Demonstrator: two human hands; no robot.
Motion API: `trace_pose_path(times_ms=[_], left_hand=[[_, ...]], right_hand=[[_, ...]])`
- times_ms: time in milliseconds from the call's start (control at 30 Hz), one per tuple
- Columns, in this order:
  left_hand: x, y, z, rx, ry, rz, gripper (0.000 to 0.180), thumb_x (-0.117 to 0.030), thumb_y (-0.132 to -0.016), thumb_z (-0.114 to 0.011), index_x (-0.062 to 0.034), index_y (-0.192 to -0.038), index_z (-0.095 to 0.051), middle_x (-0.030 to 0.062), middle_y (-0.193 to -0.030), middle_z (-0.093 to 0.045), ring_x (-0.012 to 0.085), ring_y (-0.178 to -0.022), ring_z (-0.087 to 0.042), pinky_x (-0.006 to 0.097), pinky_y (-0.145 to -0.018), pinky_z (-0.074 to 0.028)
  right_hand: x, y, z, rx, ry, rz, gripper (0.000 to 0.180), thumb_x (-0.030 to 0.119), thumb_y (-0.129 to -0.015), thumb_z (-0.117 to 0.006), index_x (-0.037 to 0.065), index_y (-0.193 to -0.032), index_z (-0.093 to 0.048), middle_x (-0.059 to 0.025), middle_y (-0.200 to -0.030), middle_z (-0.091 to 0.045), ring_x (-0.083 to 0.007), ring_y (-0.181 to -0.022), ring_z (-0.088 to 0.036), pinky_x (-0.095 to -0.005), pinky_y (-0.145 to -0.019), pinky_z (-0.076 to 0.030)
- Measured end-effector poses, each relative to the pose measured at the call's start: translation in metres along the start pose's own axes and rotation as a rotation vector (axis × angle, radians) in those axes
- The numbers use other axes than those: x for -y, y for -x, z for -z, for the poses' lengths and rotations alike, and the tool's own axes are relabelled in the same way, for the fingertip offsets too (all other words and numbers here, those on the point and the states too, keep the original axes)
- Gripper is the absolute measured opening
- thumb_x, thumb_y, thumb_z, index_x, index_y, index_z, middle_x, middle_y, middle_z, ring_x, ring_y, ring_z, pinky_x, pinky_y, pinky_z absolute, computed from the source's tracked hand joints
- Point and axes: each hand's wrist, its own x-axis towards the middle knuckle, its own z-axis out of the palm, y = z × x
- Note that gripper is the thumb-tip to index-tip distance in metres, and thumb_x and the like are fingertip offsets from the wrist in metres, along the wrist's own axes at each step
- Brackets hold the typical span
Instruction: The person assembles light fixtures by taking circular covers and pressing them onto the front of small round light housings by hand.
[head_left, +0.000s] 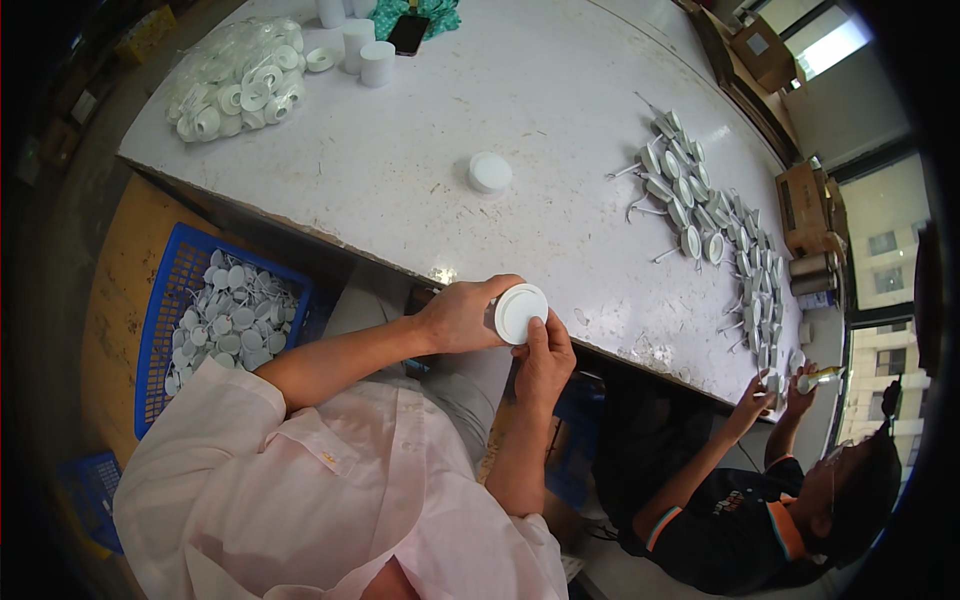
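A white round piece with a flat face and a raised rim is held just off the near table edge. My left hand wraps round its side from the left. From the right, my right hand grips it with the thumb pressed on the lower rim and the fingers curled beneath. The underside of the piece is hidden by both hands. Beyond them, a white cylindrical piece stands alone on the white table.
At left, a blue basket holds many small white discs. A clear bag of white rings, white cylinders and a phone are at the far left. Many wired white round parts lie right, near a co-worker handling parts.
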Motion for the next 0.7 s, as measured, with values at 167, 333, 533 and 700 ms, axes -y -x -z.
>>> trace_pose_path(times_ms=[167,333,533,700], left_hand=[[0.001,0.001,0.004,0.075,0.039,0.019,0.065,-0.025,-0.067,-0.08,-0.0069,-0.121,-0.049,0.0164,-0.099,-0.066,0.0302,-0.092,-0.065,0.035,-0.08,-0.053],[0.004,0.005,0.002,0.102,0.182,0.066,0.069,-0.027,-0.072,-0.077,-0.0036,-0.13,-0.046,0.0184,-0.104,-0.065,0.0241,-0.096,-0.064,0.033,-0.082,-0.051],[0.004,-0.002,-0.008,-0.02,0.221,0.26,0.043,-0.025,-0.083,-0.065,0.0006,-0.117,-0.058,0.0174,-0.095,-0.067,0.0215,-0.086,-0.066,0.03,-0.075,-0.051],[0.0,-0.003,-0.009,-0.029,0.172,0.244,0.035,-0.017,-0.083,-0.063,0.0012,-0.113,-0.06,0.0153,-0.093,-0.068,0.019,-0.083,-0.066,0.029,-0.073,-0.052]], right_hand=[[-0.002,-0.001,-0.002,-0.025,0.004,0.008,0.031,0.006,-0.083,-0.067,-0.006,-0.111,-0.06,-0.0116,-0.095,-0.065,-0.0114,-0.07,-0.061,-0.0208,-0.05,-0.046],[-0.005,-0.002,0.001,-0.022,0.013,0.004,0.033,0.006,-0.082,-0.067,-0.005,-0.111,-0.059,-0.0111,-0.095,-0.065,-0.0117,-0.072,-0.061,-0.0205,-0.05,-0.047],[-0.004,0.0,-0.004,-0.01,0.024,0.032,0.026,0.009,-0.084,-0.068,0.0,-0.104,-0.056,-0.0065,-0.084,-0.062,-0.0085,-0.063,-0.057,-0.0188,-0.048,-0.048],[-0.007,-0.001,0.001,0.007,-0.039,-0.027,0.025,0.008,-0.082,-0.07,0.006,-0.094,-0.049,-0.0048,-0.08,-0.061,-0.0088,-0.063,-0.058,-0.0197,-0.047,-0.049]])
